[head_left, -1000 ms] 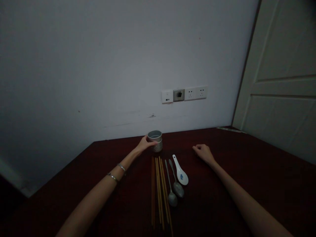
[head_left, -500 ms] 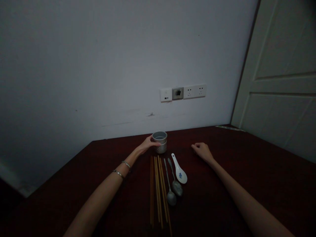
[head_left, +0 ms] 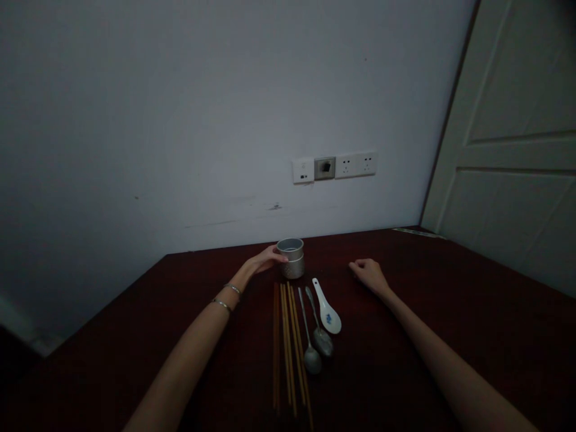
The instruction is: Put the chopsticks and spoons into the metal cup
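Note:
At the far side of the dark red table, my left hand grips a grey metal cup from its left, thumb against the front near the rim; the fingers behind are partly hidden. The cup stands upright with its mouth up. My right hand rests on the table to the right, curled closed with nothing visible in it. Between the hands, nearer to me, lie several wooden chopsticks, two metal spoons and a white ceramic spoon with a blue mark.
The table meets a pale wall at its back edge. A row of sockets and switches is set in the wall above. On the right stands a panelled white door.
The left thumb has drawn back slightly to the left on the cup and the wrist sits a little higher. My right hand, the chopsticks and the spoons have stayed in place.

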`<state>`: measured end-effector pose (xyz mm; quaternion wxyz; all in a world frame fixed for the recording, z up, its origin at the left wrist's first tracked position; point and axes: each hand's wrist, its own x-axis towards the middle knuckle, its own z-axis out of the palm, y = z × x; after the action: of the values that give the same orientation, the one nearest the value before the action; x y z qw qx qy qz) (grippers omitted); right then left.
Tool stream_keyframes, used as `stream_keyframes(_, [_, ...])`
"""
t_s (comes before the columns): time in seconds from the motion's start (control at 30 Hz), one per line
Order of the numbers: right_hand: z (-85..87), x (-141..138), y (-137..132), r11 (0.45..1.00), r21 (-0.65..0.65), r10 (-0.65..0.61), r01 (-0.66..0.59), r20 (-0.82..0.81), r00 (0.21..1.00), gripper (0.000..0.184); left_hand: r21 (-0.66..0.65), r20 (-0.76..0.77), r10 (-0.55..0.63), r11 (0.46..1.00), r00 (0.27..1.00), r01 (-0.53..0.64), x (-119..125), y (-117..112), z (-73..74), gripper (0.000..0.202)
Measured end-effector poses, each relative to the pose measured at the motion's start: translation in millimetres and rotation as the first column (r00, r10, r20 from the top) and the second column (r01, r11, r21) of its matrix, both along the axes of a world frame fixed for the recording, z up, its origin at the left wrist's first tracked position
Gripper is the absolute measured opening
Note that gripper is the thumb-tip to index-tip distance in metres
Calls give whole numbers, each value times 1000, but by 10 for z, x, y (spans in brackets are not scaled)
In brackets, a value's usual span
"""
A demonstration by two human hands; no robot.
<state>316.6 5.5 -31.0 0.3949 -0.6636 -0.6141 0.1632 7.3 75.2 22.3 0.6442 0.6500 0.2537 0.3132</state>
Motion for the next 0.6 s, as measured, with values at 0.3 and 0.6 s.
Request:
stream_keyframes(0.3, [-37, 20, 36, 1000, 9, -9, 9, 3, 1000, 34, -43, 3, -93, 995, 996, 93, -66, 113, -35, 60])
stream_keyframes(0.6, [-47, 19, 36, 999, 39, -1, 0, 24, 1000, 34, -69, -22, -49, 996, 999, 47, -86, 130, -80, 56])
